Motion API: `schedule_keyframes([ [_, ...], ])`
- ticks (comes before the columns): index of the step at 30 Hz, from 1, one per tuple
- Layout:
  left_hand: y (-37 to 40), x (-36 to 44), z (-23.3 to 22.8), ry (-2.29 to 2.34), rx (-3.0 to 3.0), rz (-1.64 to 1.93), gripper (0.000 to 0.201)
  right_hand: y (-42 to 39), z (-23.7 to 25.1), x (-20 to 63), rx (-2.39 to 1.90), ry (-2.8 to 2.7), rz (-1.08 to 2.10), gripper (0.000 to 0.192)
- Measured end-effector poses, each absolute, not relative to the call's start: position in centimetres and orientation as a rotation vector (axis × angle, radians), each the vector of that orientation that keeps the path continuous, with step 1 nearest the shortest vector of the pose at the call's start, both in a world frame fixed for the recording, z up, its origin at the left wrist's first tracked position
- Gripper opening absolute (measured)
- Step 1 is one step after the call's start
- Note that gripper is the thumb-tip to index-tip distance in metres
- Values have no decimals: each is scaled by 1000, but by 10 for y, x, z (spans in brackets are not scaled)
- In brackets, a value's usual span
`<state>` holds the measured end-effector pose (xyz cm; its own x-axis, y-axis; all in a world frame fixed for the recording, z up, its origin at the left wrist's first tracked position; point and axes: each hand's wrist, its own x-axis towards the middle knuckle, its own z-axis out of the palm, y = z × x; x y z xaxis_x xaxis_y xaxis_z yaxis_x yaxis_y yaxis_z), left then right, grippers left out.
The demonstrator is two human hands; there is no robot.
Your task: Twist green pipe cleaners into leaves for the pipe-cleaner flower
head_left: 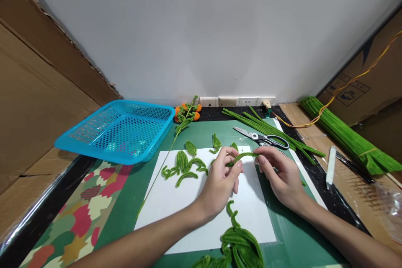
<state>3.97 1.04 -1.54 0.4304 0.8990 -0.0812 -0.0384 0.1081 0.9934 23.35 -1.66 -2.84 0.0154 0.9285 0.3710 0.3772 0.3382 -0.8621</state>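
A short, arched green pipe cleaner [246, 154] spans the gap between my two hands above the white paper. My left hand [221, 172] pinches its left end, and my right hand [279, 170] pinches the right end between thumb and fingers. Left of my hands, bent green pipe-cleaner pieces [182, 162] lie on the paper [201, 234], some shaped like leaves. Nearer to me rests a pile of looped green leaf pieces [241, 245]. Scissors [260, 137] with dark handles lie just beyond my right hand, blades pointing left.
At the left stands a blue perforated basket [125, 134]. A long green stem with orange flowers [188, 113] leans across the mat's back. Loose green pipe cleaners [270, 127] lie behind the scissors; a thick bundle [348, 134] is at far right, near a yellow-orange cable [354, 78].
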Motion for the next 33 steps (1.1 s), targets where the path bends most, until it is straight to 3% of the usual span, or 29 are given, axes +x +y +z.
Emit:
schedule_keyframes([
  [13, 10, 39, -12, 839, 1304, 750, 25, -17, -29, 234, -1197, -1522, 558, 10],
  [22, 8, 37, -11, 901, 1522, 652, 35, -22, -23, 233, -1011, -1818, 359, 23],
  [26, 8, 37, -10, 879, 1531, 636, 40, -21, -25, 232, -1063, -1835, 367, 20],
  [33, 7, 36, -11, 886, 1477, 664, 31, -21, -24, 233, -1096, -1876, 400, 10],
])
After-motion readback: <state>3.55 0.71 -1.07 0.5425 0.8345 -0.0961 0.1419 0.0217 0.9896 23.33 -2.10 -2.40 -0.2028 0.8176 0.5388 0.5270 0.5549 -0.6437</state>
